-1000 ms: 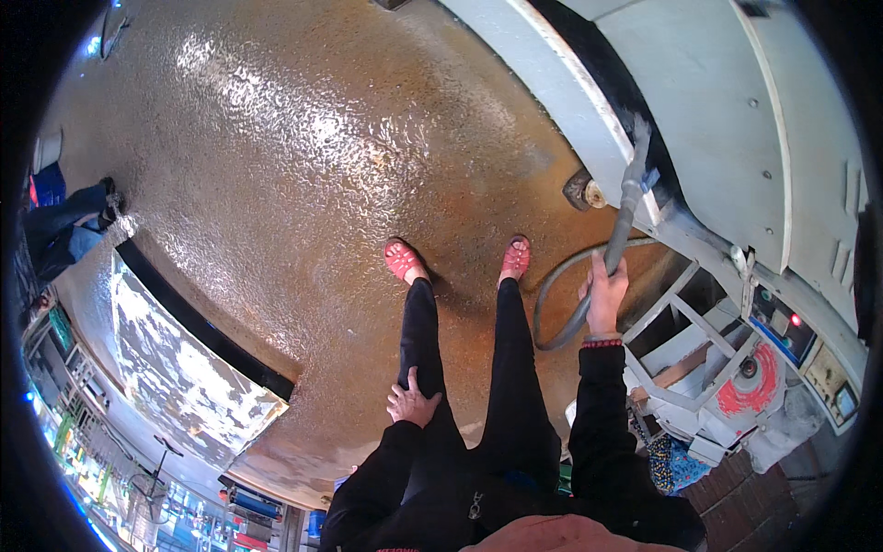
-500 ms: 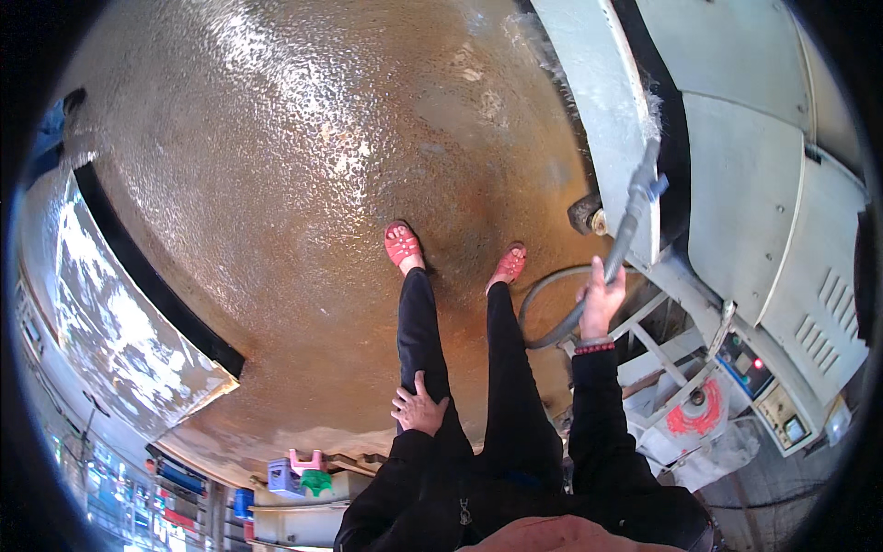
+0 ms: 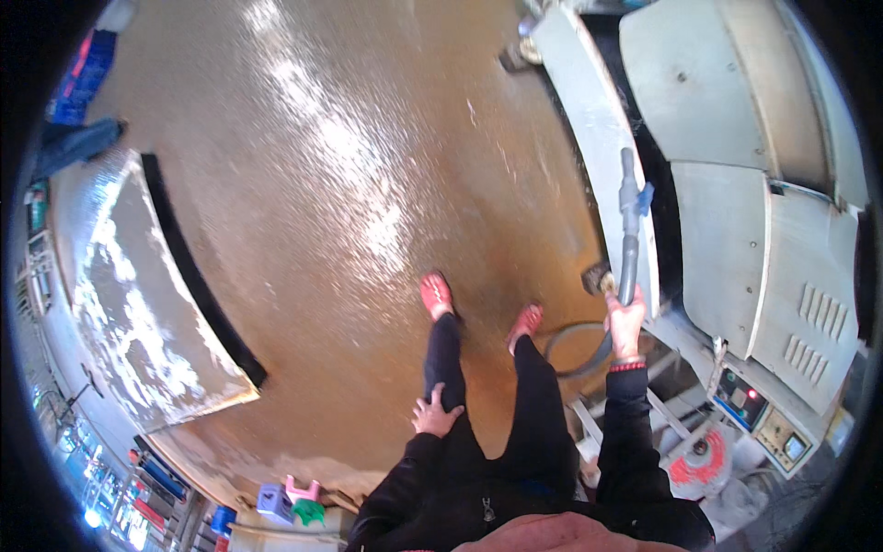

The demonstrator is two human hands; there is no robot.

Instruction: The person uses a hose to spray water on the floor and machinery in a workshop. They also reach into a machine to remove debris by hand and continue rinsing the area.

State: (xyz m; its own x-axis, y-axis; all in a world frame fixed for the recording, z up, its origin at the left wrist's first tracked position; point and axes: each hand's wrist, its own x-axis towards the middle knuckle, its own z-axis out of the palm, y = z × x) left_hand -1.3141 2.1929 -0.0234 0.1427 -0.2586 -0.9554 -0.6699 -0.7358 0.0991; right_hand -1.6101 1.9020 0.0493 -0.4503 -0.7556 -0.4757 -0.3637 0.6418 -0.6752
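Note:
My right hand [image 3: 625, 324] is wrapped around a grey water hose [image 3: 628, 262]. The hose's rigid nozzle end points away from me, and a blue valve handle [image 3: 646, 197] sticks out of its side. It is held in front of a long pale machine panel [image 3: 589, 101]. The rest of the hose loops down beside my foot. My left hand [image 3: 436, 414] lies on my left thigh with its fingers spread and nothing in it. No water jet can be made out at the nozzle's tip.
Wet brown floor [image 3: 276, 230] stretches ahead of my red sandals. A grey machine [image 3: 717, 248] with a control panel [image 3: 763, 414] stands at right. A low whitish slab [image 3: 156, 322] lies left. Small plastic stools [image 3: 276, 502] sit lower left. Another person's leg [image 3: 83, 143] shows at far left.
My right hand and the hose have shifted forward and slightly right, and the nozzle stands straighter. Water splashed around its tip before; none shows now. My view has moved too.

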